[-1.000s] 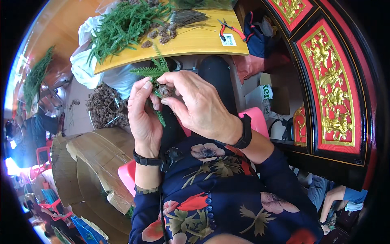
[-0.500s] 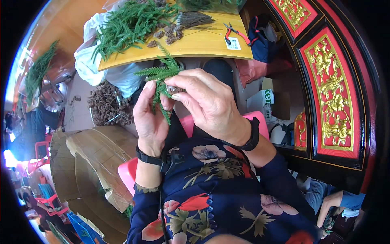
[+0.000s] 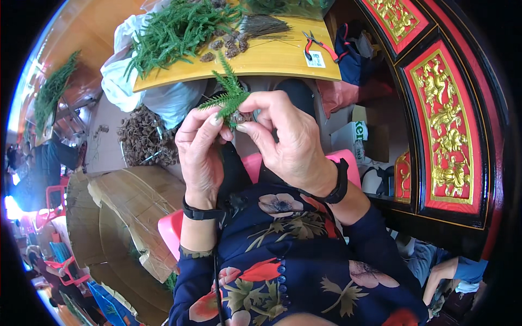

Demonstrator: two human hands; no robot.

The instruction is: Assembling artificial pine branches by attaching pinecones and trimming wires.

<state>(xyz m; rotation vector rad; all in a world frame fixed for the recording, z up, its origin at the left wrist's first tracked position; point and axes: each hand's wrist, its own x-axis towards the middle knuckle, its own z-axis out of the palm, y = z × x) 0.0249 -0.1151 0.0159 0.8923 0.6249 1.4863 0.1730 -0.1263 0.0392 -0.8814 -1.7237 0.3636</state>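
Above my lap, both hands work on a green artificial pine sprig [image 3: 230, 87] and a small brown pine cone [image 3: 242, 117]. My right hand [image 3: 291, 138] is closed, its thumb and index finger pinching the pine cone and the base of the sprig. My left hand [image 3: 201, 149] is closed too, its thumb and fingertips gripping the sprig's lower left side. The fingers hide the spot where sprig and cone meet. The needled tips point up and left, toward the table.
On the yellow table [image 3: 261, 68] are a pile of green sprigs [image 3: 174, 35], loose pine cones [image 3: 231, 50], brown wires [image 3: 263, 25] and red-handled pliers [image 3: 321, 46]. A pine cone heap [image 3: 147, 136], cardboard box [image 3: 109, 217] and carved panel [image 3: 448, 130] surround me.
My left fingers have closed in beside the cone, with the thumb bent over. The sprig's lower fronds, which hung below my hands, no longer show; its tips point more upward.
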